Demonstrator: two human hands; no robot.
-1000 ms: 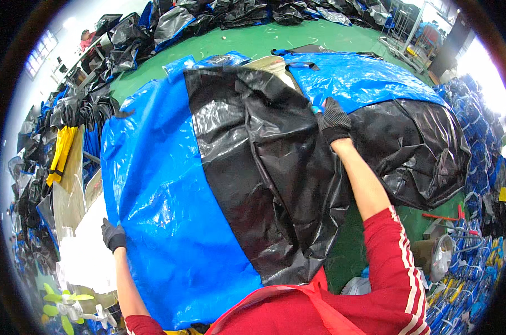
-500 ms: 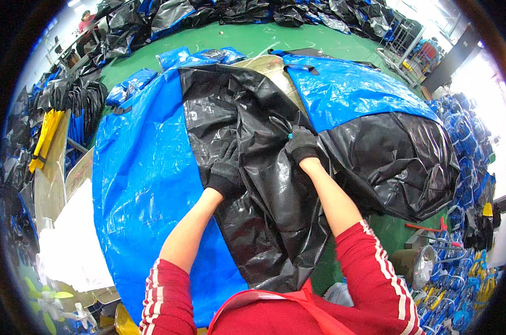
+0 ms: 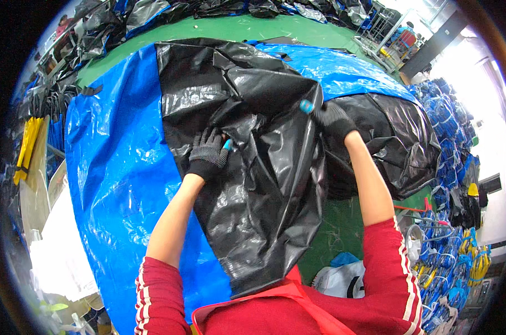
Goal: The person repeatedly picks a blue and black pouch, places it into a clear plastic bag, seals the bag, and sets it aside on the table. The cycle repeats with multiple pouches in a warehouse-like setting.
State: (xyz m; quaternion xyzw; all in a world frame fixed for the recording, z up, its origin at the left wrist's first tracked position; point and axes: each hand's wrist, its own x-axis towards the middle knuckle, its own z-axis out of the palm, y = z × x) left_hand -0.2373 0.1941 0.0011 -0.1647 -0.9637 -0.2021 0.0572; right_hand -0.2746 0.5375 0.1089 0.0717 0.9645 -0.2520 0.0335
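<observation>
At centre, the left hand (image 3: 207, 153) lies fingers-spread on a blue-and-black bag (image 3: 166, 162), contents hidden; the right hand's (image 3: 335, 120) grip is unclear.

The sheet (image 3: 247, 178) is blue and black, the gloves (image 3: 208, 154) black, apparently dotted grey.

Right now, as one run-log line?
left hand: open, palm down on black panel; right hand: gripping panel's right edge, thumb on top; blue panel: left of black; second blue-and-black sheet: upper right
</observation>
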